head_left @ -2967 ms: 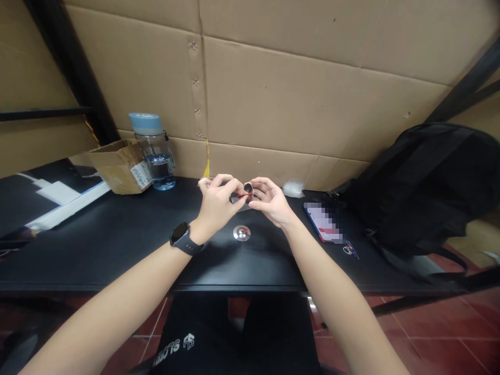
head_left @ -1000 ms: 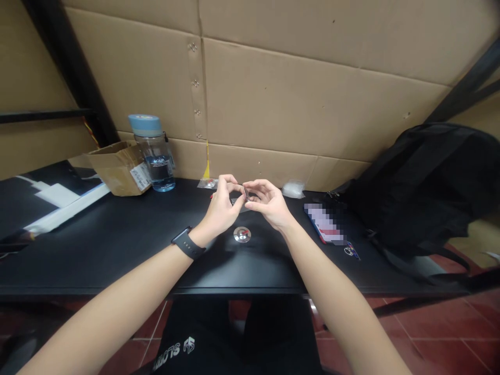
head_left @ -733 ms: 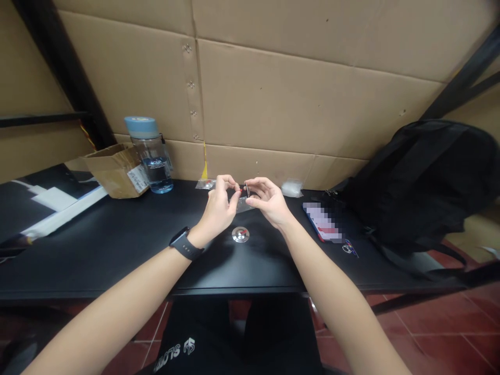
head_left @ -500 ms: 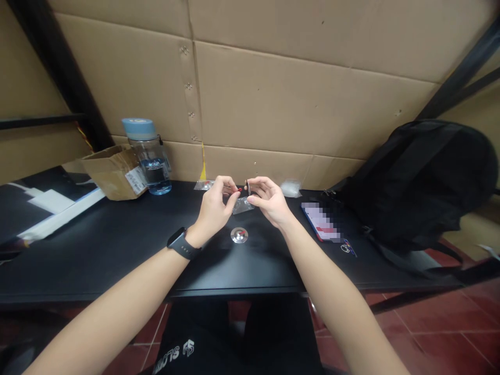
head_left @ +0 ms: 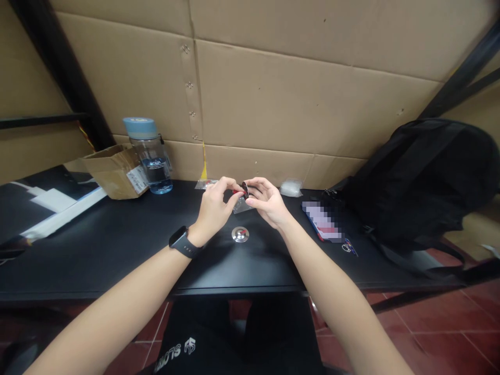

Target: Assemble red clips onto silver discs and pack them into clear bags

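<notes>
My left hand (head_left: pixel 219 205) pinches a small red strap (head_left: pixel 237 192) between thumb and fingertips. My right hand (head_left: pixel 269 204) grips a small metal cymbal (head_left: pixel 246 190) by its rim, its thin edge turned almost toward me. The red strap meets the cymbal's left face; whether it passes through the middle cannot be made out. Below the hands, a second small cymbal (head_left: pixel 240 235), silver with a domed centre and a bit of red on it, lies flat on the black table (head_left: pixel 238 271). A clear plastic bag (head_left: pixel 242 206) lies behind the fingers, partly hidden.
At the left stand a water bottle (head_left: pixel 152 161) with a blue lid, a cardboard box (head_left: pixel 117 177) and a white power strip (head_left: pixel 64 213). A phone (head_left: pixel 322 221), keys (head_left: pixel 347 248) and a black backpack (head_left: pixel 425 177) are at right. Another plastic packet (head_left: pixel 291 188) lies near the cardboard wall.
My left hand has moved slightly right, bringing the red strap from a small gap up against the cymbal. The cymbal in my right hand has tilted a little.
</notes>
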Demonstrator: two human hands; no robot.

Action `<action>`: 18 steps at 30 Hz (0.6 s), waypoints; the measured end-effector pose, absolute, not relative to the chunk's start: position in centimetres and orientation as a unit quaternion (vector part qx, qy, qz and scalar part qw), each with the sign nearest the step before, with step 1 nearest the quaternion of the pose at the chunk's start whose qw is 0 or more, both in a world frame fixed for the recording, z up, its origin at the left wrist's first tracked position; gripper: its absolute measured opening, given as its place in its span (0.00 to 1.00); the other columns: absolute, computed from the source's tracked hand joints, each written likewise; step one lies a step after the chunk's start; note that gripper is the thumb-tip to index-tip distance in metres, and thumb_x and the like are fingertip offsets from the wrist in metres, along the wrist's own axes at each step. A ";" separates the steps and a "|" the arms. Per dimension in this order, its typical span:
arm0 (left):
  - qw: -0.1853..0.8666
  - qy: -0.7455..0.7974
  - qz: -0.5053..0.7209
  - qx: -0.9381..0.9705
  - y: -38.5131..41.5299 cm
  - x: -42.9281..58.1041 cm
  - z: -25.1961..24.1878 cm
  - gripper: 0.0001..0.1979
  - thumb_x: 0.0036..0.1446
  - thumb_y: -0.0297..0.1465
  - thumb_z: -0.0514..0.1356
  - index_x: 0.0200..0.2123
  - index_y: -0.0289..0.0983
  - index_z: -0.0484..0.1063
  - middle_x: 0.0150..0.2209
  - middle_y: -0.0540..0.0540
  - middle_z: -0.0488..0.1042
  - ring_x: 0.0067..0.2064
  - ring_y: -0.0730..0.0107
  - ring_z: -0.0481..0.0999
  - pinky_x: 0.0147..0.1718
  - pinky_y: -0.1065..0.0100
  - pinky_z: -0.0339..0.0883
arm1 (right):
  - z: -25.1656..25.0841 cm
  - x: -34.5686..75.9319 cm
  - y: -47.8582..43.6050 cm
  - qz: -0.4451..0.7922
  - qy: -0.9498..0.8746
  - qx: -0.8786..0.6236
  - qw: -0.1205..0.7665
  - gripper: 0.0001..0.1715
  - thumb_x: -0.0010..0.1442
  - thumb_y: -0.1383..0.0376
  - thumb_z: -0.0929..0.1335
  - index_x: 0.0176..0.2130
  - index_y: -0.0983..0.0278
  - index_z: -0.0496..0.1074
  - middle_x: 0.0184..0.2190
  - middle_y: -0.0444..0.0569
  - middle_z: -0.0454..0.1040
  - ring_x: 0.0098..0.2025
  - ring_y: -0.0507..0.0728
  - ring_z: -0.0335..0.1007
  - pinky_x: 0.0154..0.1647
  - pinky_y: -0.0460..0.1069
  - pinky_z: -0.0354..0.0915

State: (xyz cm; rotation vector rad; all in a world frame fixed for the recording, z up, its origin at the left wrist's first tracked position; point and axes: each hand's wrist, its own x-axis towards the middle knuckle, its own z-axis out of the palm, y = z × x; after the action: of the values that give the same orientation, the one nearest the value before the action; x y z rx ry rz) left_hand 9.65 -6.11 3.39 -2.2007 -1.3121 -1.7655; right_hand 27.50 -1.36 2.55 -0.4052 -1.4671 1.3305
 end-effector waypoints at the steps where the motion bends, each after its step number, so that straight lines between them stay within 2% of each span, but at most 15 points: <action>1: 0.033 -0.431 -0.555 -0.711 -6.1 9.6 3.4 0.05 0.64 0.32 0.64 0.40 0.41 0.69 0.39 0.48 0.81 0.44 0.62 0.80 0.49 0.59 0.66 | 2.5 27.4 -1.3 0.559 -0.613 -0.172 0.530 0.33 0.43 0.63 0.82 0.47 0.56 0.73 0.54 0.48 0.74 0.56 0.58 0.72 0.59 0.54 0.70; 7: 0.091 -0.461 -0.521 -0.713 -6.5 9.8 3.7 0.03 0.65 0.32 0.62 0.40 0.42 0.70 0.41 0.48 0.81 0.47 0.58 0.77 0.50 0.55 0.56 | 2.2 27.2 -1.3 0.567 -0.606 -0.175 0.530 0.33 0.41 0.63 0.83 0.46 0.56 0.73 0.52 0.46 0.75 0.55 0.58 0.73 0.60 0.54 0.70; 14: 0.074 -0.461 -0.524 -0.712 -6.6 9.9 3.7 0.05 0.65 0.30 0.61 0.42 0.42 0.67 0.42 0.49 0.81 0.46 0.59 0.78 0.49 0.55 0.53 | 2.3 27.0 -1.6 0.555 -0.617 -0.187 0.526 0.33 0.40 0.64 0.83 0.45 0.57 0.75 0.50 0.47 0.77 0.55 0.59 0.74 0.57 0.53 0.72; 18: 0.071 -0.478 -0.516 -0.707 -6.3 9.8 3.5 0.07 0.64 0.30 0.62 0.43 0.42 0.66 0.42 0.48 0.81 0.47 0.59 0.78 0.50 0.55 0.52 | 2.3 26.8 -1.7 0.524 -0.628 -0.218 0.532 0.28 0.41 0.61 0.83 0.42 0.59 0.76 0.44 0.48 0.80 0.49 0.59 0.78 0.54 0.54 0.74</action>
State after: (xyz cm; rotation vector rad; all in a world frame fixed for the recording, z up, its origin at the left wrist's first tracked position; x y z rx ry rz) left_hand 9.76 -6.32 3.47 -2.1262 -1.4391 -1.5518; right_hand 26.84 -1.71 2.33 -0.5210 -1.4983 1.2511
